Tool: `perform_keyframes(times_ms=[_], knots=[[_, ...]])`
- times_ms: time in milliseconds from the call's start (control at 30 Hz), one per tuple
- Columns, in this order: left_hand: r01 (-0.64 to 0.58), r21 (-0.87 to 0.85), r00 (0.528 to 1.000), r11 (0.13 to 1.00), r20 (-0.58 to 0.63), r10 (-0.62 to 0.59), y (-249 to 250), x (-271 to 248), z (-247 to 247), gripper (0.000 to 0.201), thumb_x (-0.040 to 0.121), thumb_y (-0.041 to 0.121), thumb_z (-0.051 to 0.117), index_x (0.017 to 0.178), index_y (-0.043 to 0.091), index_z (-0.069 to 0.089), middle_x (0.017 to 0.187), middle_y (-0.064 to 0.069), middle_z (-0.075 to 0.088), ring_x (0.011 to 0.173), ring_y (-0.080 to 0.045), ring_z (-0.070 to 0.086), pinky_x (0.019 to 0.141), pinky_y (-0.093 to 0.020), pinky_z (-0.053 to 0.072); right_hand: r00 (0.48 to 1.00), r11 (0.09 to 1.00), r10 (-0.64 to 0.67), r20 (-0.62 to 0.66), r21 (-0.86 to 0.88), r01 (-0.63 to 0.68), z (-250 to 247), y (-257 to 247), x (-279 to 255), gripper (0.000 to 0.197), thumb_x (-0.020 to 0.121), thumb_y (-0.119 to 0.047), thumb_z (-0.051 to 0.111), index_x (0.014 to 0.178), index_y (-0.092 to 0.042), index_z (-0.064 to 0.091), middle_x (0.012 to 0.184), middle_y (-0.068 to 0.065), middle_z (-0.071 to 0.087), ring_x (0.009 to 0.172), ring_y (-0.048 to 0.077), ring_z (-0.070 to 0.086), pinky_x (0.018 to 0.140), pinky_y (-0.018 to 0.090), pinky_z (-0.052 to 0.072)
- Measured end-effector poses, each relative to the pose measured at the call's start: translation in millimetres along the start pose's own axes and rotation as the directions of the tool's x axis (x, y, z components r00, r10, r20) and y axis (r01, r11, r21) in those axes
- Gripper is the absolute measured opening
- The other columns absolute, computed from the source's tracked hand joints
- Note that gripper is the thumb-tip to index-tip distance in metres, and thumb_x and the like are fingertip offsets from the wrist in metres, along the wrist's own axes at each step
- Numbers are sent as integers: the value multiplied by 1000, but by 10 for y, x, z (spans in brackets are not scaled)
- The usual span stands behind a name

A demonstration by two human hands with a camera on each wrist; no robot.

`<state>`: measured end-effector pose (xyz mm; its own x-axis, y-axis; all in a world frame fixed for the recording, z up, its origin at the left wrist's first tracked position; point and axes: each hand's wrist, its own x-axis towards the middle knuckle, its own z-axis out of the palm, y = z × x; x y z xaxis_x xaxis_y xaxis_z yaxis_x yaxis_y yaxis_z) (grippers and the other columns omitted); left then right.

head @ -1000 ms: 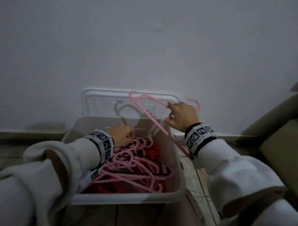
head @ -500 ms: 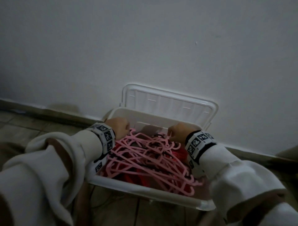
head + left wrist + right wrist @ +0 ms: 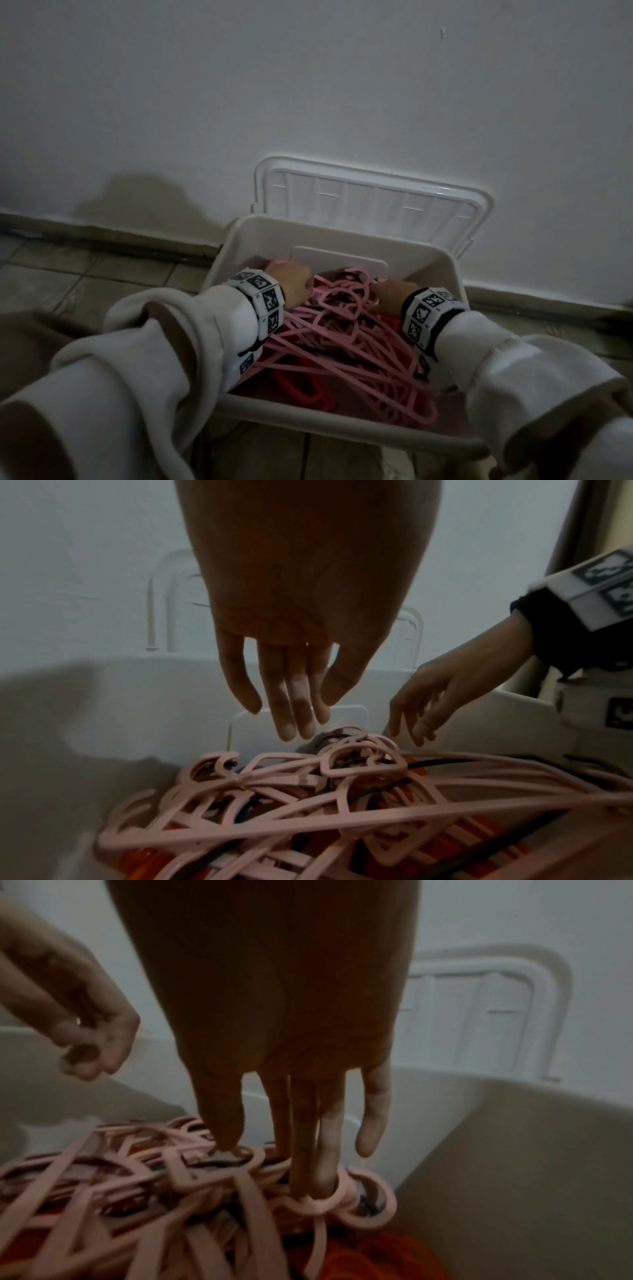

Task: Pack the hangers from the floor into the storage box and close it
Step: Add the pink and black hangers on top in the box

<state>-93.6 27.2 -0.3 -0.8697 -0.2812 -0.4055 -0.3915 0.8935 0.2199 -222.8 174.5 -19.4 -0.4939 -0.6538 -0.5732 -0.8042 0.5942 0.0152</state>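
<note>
The white storage box (image 3: 342, 419) stands on the floor, its lid (image 3: 370, 202) open and leaning on the wall. Several pink hangers (image 3: 342, 329) lie tangled inside it over red ones (image 3: 301, 387). My left hand (image 3: 298, 281) is at the far left of the pile. In the left wrist view the left hand (image 3: 291, 715) hangs with straight fingers just above the pink hangers (image 3: 308, 804) and holds nothing. My right hand (image 3: 298, 1150) has straight fingers pushed down among the hooks of the pink hangers (image 3: 171, 1177). In the head view the right hand (image 3: 383, 291) is at the pile's far right.
The box sits close to a white wall (image 3: 308, 85) with a skirting board (image 3: 120, 236) along its foot. Tiled floor (image 3: 85, 274) stretches to the left of the box and shows in front of it (image 3: 274, 455).
A second ago my right hand held a pink hanger above the box's right rim. That hanger now lies in the pile, and the right hand has come down onto the hangers.
</note>
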Motion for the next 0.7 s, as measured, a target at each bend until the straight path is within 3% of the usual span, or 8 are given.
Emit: perform_keyframes(times_ms=[100,233,333,400,500,633,700], knots=[[-1,-30,1000,1000,23,2,-2,50,42,26,93,19,44,107,11,65,111,-10,62,100,-28,58,86,-31,46,999,998,-31,-5,-51,31,76,-59,44,40,96,-32,39,132,-13,44,137,11,45,125,27,45,102,36,36],[-21,-28,999,999,-49,20,-17,77,49,26,92,17,44,105,11,66,110,-10,64,101,-28,59,87,-32,48,1000,998,-27,-7,62,28,89,-37,92,39,97,-14,34,134,-5,39,140,18,39,128,29,41,102,33,35],[-5,-1,999,1000,-50,5,-27,85,85,25,92,17,44,106,10,63,113,-11,63,104,-28,58,82,-28,45,998,997,-22,60,69,18,176,-20,86,50,96,-31,41,137,-5,33,141,13,39,128,29,41,101,34,36],[5,3,1000,1000,-1,-5,-30,84,119,26,93,17,43,110,10,62,117,-10,62,108,-26,56,81,-26,42,997,1000,-22,76,-11,23,266,-37,84,45,96,-32,41,134,-8,39,136,14,45,123,29,47,96,36,41],[-19,-29,999,999,31,20,-9,64,127,27,92,16,43,113,13,61,119,-8,61,107,-26,56,79,-26,41,998,999,-38,-43,-36,36,304,-33,115,36,97,-23,37,128,-10,49,133,12,50,121,29,50,93,38,43],[-48,-46,998,998,-44,46,29,1,94,27,92,15,43,114,18,59,114,-4,62,100,-22,57,73,-23,36,992,994,-80,-98,65,87,198,13,107,32,96,-21,44,120,-5,56,125,16,54,116,27,51,93,31,41],[-29,-44,993,999,-112,24,24,-10,83,27,92,16,44,116,18,58,116,-5,62,103,-22,57,78,-25,40,983,972,-117,-144,185,143,167,62,105,29,96,-21,46,121,-11,57,116,17,59,103,28,57,87,29,44]])
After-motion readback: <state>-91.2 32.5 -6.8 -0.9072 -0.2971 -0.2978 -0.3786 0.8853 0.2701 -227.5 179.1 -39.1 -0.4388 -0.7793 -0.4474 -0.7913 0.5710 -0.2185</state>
